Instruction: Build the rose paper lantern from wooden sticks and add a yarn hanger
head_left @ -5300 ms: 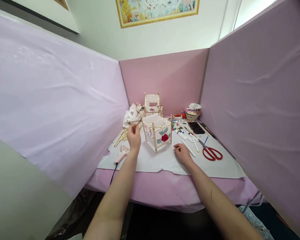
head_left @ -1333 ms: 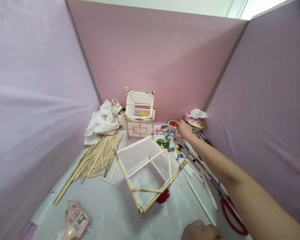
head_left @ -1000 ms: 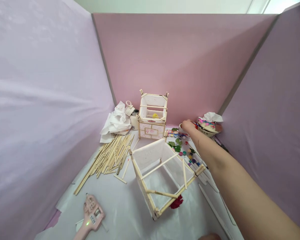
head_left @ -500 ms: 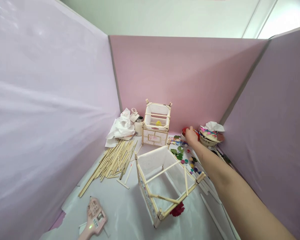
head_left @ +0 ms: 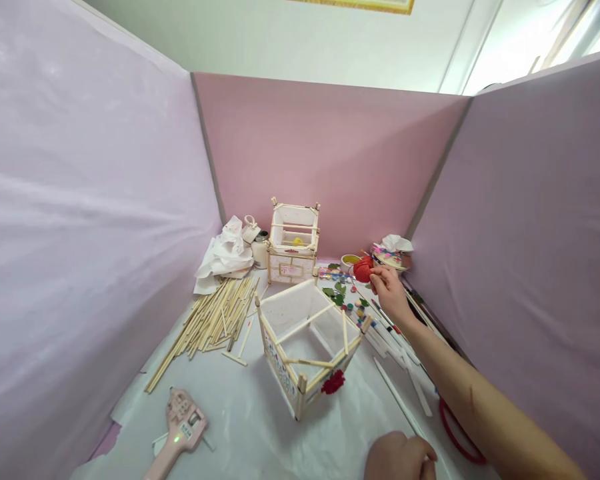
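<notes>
My right hand (head_left: pixel 391 292) is closed on a ball of red yarn (head_left: pixel 363 270), held up above the back right of the table. At the bottom edge, my left hand (head_left: pixel 400 457) is curled closed; whatever its fingers might hold is hidden. Left of both hands stands a box-shaped frame of wooden sticks (head_left: pixel 307 363) with white panels and sticks across its top corners. A dark red flower (head_left: pixel 333 382) is fixed on its near right side. Just behind the yarn is a round tub (head_left: pixel 350 260) with a yellowish inside.
Behind stands a second stick frame (head_left: pixel 293 243), beside a jar (head_left: pixel 260 250) and crumpled white paper (head_left: pixel 225 250). Loose sticks (head_left: pixel 215 313) lie at left, a pink glue gun (head_left: pixel 185 420) at front left. Paint pots (head_left: pixel 351 308), green leaves (head_left: pixel 336 292) and scissors with a red handle (head_left: pixel 457 433) lie right.
My right hand has lifted the red yarn out of the tub and drawn it nearer. My left hand has come into view at the bottom. The camera view has turned slightly right.
</notes>
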